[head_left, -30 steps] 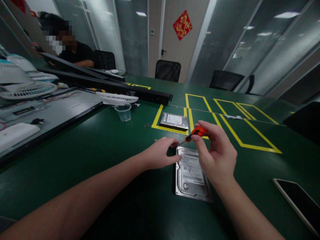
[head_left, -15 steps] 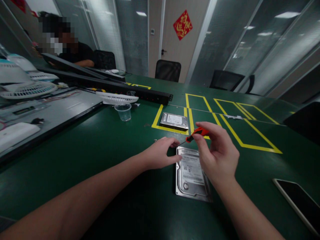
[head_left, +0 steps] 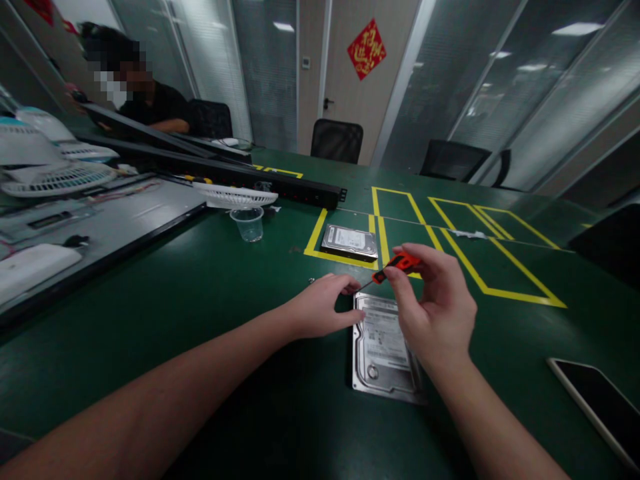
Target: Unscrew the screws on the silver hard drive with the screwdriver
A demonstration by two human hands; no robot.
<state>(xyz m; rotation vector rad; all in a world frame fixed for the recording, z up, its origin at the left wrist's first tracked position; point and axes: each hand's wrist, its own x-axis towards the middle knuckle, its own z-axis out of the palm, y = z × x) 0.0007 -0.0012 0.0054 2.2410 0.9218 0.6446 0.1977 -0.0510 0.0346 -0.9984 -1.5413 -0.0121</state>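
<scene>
A silver hard drive (head_left: 383,347) with a white label lies flat on the green table in front of me. My left hand (head_left: 330,305) steadies its far left corner, thumb over the left edge and fingers curled at the far end. Between the thumb and fingers of my right hand (head_left: 440,300) is a screwdriver (head_left: 397,265) with an orange and black handle. Its thin shaft slants down to that same corner; my left fingertips partly hide the tip. My right hand covers the drive's right side. Just beyond, a second hard drive (head_left: 350,241) lies within yellow tape.
A clear plastic cup (head_left: 249,225) and a white fan grille (head_left: 237,195) stand left of the second drive. A long black power strip (head_left: 295,190) and a grey panel (head_left: 165,203) fill the left. A phone (head_left: 595,407) lies right. A person (head_left: 160,110) sits at the far left.
The screwdriver handle has turned slightly in my right fingers, with a small shift of that hand. My left hand and the drive keep their places.
</scene>
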